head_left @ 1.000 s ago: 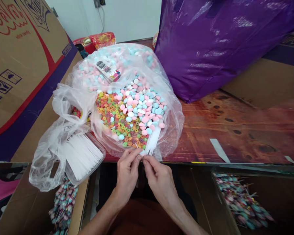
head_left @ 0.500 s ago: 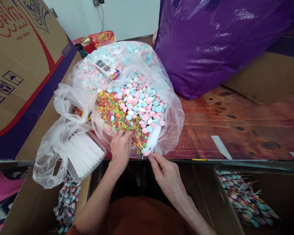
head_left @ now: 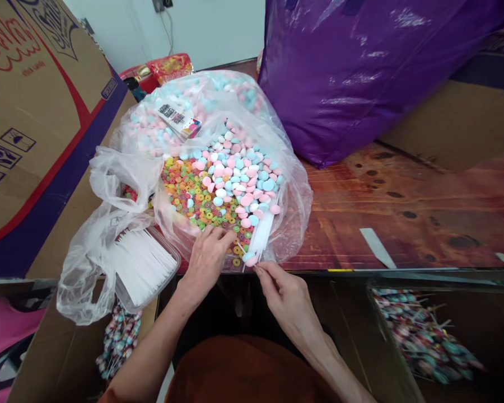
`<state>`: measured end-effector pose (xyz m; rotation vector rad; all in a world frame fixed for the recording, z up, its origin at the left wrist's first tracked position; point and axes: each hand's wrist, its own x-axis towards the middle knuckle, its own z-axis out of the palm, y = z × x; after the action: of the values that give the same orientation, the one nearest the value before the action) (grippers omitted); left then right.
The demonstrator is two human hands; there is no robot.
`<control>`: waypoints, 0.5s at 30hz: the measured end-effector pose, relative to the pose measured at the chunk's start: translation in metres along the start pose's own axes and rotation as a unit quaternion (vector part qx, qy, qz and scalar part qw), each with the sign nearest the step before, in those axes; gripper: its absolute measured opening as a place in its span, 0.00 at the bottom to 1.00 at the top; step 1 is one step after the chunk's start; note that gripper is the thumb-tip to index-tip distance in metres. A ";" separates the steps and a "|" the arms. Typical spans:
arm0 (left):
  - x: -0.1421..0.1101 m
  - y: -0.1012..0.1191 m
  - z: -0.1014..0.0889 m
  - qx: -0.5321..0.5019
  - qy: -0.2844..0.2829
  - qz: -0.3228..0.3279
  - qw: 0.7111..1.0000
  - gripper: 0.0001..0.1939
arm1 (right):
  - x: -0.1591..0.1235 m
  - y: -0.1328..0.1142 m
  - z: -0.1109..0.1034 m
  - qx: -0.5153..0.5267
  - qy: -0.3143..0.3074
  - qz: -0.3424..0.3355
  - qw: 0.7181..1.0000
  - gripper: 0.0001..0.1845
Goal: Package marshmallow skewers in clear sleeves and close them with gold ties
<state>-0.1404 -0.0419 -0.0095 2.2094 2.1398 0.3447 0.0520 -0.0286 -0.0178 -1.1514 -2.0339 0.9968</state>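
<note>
A big clear plastic bag (head_left: 294,184) lies open on the wooden table (head_left: 403,207), full of small coloured ring candies (head_left: 189,193) and pink, blue and white heart-shaped candies (head_left: 243,179). My left hand (head_left: 208,254) reaches into the rings at the bag's near edge, fingers curled on them. My right hand (head_left: 279,288) pinches a thin white stick (head_left: 256,267) that carries candies (head_left: 249,258) at its tip. More white sticks (head_left: 264,229) lie in the bag just beyond.
A clear tub of white sticks (head_left: 140,266) sits in a plastic bag at the left. A large cardboard box (head_left: 29,112) stands far left, a purple bag (head_left: 361,67) at the back. Boxes of wrapped lollipops (head_left: 424,341) sit below the table edge on both sides.
My left hand left the right hand and moved forward into the ring candies. My right hand stayed at the table edge with the stick, now with candies on its tip.
</note>
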 end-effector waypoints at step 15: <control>0.012 0.008 -0.003 -0.725 0.072 -0.251 0.637 0.16 | 0.010 -0.009 -0.003 0.057 0.014 0.011 0.998 0.15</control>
<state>-0.1325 -0.0309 -0.0032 0.6173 1.3023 1.4862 0.0458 -0.0216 -0.0079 -1.1232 -1.9214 1.0855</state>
